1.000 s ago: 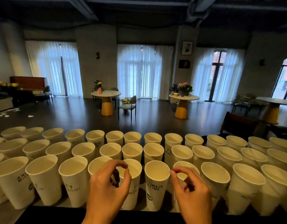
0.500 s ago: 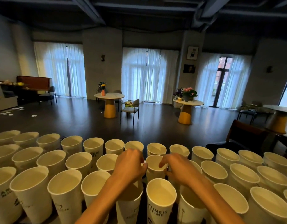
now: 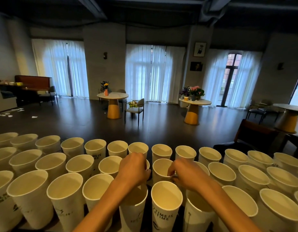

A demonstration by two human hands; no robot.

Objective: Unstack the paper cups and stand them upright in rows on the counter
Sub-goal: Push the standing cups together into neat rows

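White paper cups stand upright, mouths up, in three rows across the dark counter (image 3: 147, 218). Both my arms reach over the front row to the middle row. My left hand (image 3: 133, 169) curls down over a middle-row cup (image 3: 147, 164), hiding all of it but a sliver of rim. My right hand (image 3: 185, 173) pinches the near right rim of the neighbouring middle-row cup (image 3: 161, 169). A printed front-row cup (image 3: 166, 196) stands between my forearms.
Cups stand close together on both sides, out to the frame edges. Beyond the counter lies a dark floor with a round table (image 3: 112, 96), a chair (image 3: 135, 108), a second table with flowers (image 3: 194, 102), and a dark chair (image 3: 252, 133) at right.
Both hands have moved forward from the front row of cups to the middle row and closed on two neighbouring cups there. The view has shifted slightly.
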